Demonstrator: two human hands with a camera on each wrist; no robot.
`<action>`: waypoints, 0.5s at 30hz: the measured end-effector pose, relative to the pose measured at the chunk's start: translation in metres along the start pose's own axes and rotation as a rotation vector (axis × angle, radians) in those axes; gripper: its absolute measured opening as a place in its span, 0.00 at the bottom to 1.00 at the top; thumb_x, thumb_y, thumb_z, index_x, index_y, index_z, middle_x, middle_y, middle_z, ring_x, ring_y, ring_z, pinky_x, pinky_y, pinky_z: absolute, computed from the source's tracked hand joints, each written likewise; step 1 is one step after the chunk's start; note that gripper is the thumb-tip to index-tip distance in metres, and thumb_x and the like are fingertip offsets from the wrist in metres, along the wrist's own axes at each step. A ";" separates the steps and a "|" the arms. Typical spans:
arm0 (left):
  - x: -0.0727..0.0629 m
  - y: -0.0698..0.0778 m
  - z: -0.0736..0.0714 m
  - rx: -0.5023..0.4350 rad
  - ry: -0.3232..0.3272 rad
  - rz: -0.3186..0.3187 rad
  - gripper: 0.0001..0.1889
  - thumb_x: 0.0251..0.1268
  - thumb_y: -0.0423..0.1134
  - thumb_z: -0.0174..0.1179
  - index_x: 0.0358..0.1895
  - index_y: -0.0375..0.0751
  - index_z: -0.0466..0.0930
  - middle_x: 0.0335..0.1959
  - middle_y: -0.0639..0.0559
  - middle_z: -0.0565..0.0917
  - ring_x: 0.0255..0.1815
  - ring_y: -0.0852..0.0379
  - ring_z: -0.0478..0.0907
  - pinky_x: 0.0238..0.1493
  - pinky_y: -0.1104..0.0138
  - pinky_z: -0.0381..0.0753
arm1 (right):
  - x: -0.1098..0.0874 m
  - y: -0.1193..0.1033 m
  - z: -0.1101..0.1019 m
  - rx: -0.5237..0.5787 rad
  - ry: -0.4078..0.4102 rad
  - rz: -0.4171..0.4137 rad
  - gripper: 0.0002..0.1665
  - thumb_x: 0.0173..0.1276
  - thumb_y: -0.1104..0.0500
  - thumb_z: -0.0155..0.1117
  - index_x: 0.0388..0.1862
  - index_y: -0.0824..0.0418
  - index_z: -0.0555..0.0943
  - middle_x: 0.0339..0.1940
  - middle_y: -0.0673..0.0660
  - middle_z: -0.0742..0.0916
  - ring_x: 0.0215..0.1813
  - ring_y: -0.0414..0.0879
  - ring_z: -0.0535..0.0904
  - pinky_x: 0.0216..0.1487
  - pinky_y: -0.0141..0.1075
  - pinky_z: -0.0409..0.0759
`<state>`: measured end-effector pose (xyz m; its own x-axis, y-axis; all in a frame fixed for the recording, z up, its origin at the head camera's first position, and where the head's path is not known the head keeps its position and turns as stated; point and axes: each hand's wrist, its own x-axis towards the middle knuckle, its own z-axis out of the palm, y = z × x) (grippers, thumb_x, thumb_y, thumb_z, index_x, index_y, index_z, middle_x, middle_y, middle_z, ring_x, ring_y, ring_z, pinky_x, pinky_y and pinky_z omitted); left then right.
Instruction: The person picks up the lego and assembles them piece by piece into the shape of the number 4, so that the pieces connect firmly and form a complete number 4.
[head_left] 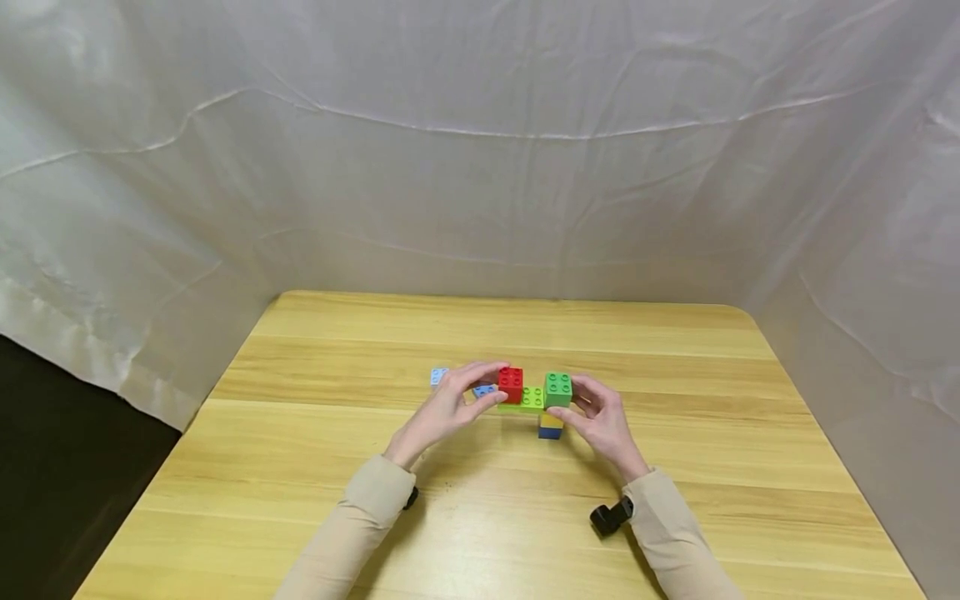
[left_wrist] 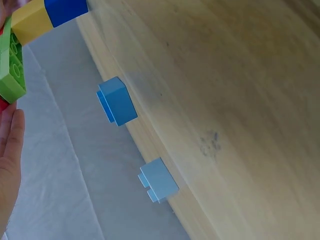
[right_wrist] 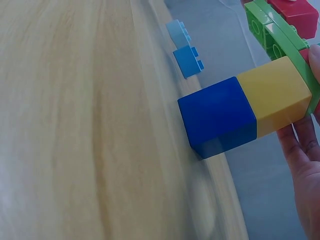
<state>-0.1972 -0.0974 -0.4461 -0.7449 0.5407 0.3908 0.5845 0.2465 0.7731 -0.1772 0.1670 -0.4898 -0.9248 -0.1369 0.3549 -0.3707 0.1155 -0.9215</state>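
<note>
A light green building brick [head_left: 533,398] spans the top of a short column, with a yellow brick [right_wrist: 275,92] under its right end and a dark blue brick [right_wrist: 217,117] lowest. On the span's left end sits a red brick [head_left: 511,383], which my left hand [head_left: 450,404] pinches between thumb and fingers. My right hand [head_left: 603,421] grips a green brick [head_left: 558,389] over the right end, thumb in front and fingers behind. In the left wrist view, the span's hollow underside shows beside the yellow brick [left_wrist: 32,22]; the left hand's fingers [left_wrist: 12,132] are partly visible.
A medium blue brick [left_wrist: 117,101] and a light blue brick [left_wrist: 160,180] stand on the wooden table [head_left: 300,467], behind and left of the column. Pale curtains [head_left: 480,208] surround the table's back and sides. A black wrist camera [head_left: 611,517] hangs by the right sleeve.
</note>
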 end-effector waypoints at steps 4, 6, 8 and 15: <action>0.000 0.000 -0.001 0.039 -0.005 0.013 0.23 0.70 0.36 0.63 0.66 0.35 0.75 0.60 0.38 0.83 0.55 0.44 0.84 0.56 0.46 0.84 | 0.000 -0.001 0.000 0.000 0.003 0.001 0.28 0.56 0.77 0.72 0.56 0.79 0.76 0.48 0.32 0.84 0.52 0.27 0.81 0.59 0.22 0.80; 0.000 0.001 -0.002 0.050 -0.006 0.021 0.23 0.70 0.36 0.63 0.66 0.35 0.75 0.59 0.39 0.83 0.55 0.45 0.84 0.56 0.46 0.85 | 0.000 -0.001 0.000 0.000 0.005 0.003 0.27 0.56 0.76 0.72 0.56 0.79 0.76 0.48 0.32 0.84 0.52 0.27 0.81 0.58 0.22 0.80; 0.000 0.001 -0.002 0.058 -0.008 0.028 0.23 0.70 0.36 0.63 0.66 0.35 0.75 0.59 0.39 0.84 0.55 0.46 0.85 0.56 0.47 0.85 | 0.000 -0.002 0.001 -0.001 0.007 0.004 0.27 0.56 0.76 0.72 0.56 0.79 0.76 0.48 0.32 0.84 0.52 0.27 0.81 0.58 0.22 0.80; 0.000 0.000 -0.002 0.071 -0.006 0.039 0.22 0.69 0.34 0.64 0.65 0.35 0.76 0.57 0.40 0.84 0.55 0.46 0.85 0.57 0.49 0.85 | 0.000 -0.002 0.001 0.005 0.012 0.012 0.28 0.56 0.76 0.72 0.56 0.79 0.76 0.48 0.33 0.84 0.52 0.28 0.82 0.58 0.22 0.81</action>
<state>-0.1981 -0.0994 -0.4454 -0.7195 0.5559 0.4163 0.6342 0.2815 0.7201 -0.1763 0.1653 -0.4880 -0.9300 -0.1240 0.3460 -0.3596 0.1125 -0.9263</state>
